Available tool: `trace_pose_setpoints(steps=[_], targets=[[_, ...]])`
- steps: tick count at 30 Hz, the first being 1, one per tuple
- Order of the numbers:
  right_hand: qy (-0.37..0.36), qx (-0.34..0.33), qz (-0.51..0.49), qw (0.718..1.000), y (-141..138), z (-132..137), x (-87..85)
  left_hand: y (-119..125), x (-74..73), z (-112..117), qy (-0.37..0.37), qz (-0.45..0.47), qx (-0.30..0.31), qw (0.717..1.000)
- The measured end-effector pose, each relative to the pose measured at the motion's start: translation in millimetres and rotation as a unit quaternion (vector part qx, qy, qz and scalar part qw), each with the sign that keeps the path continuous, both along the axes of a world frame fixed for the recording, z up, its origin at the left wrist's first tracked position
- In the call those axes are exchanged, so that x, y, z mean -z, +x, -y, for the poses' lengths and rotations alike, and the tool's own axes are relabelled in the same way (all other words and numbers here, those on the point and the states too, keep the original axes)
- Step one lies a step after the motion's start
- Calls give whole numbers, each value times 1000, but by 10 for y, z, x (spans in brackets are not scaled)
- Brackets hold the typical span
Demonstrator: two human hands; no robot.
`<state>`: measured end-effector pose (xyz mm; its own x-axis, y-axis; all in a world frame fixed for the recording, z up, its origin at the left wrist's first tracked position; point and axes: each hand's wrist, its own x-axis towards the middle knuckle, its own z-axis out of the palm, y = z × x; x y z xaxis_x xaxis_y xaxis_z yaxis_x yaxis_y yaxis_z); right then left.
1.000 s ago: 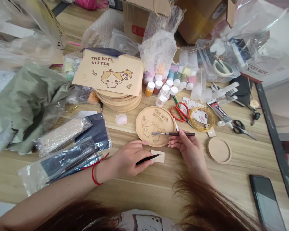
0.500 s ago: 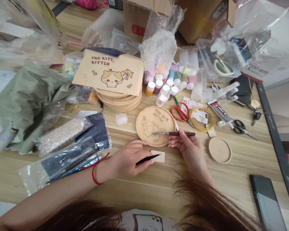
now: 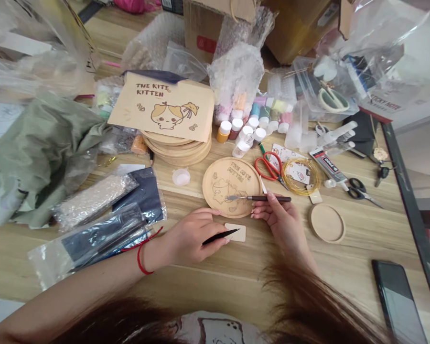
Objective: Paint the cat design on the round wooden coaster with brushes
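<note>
A round wooden plate (image 3: 215, 168) lies on the table, with a kitten drawing and lettering traced on its face. My right hand (image 3: 277, 215) pinches the dark handle of a small palette knife (image 3: 268, 198), whose metal blade reaches over the drawing. That hand's other fingers are at the plate's right rim. My left hand (image 3: 197, 234) is closed around black tweezers (image 3: 218, 237), tips pointing right, and a fingertip rests at the plate's near edge. Just under the tweezers' tips lies a small pale rectangular card (image 3: 239, 233).
Behind the plate stand a stack of wooden plates (image 3: 179, 154) under a printed kitten sheet (image 3: 129, 107) and several small paint bottles (image 3: 223, 132). To the right are red-handled scissors (image 3: 268, 166), coiled gold wire (image 3: 317, 184), a glue tube (image 3: 327, 166), a small round tray (image 3: 327, 223) and a phone (image 3: 397, 296).
Almost nothing differs. Both hands keep their hold on the palette knife and the tweezers, and the whole view has shifted very slightly.
</note>
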<state>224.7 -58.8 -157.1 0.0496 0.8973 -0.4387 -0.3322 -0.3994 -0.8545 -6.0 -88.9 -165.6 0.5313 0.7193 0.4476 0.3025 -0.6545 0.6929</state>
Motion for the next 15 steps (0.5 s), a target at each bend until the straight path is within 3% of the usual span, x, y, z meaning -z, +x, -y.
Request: trace_pose_setpoints(steps=[6,15], targets=[[2,25,-4,1000,-14,-9,-20,-7,3,-1,-2,-7,5,1000],[69,127,39,989,-59,59,-38,-11,9,0,-8,-12,7,1000]])
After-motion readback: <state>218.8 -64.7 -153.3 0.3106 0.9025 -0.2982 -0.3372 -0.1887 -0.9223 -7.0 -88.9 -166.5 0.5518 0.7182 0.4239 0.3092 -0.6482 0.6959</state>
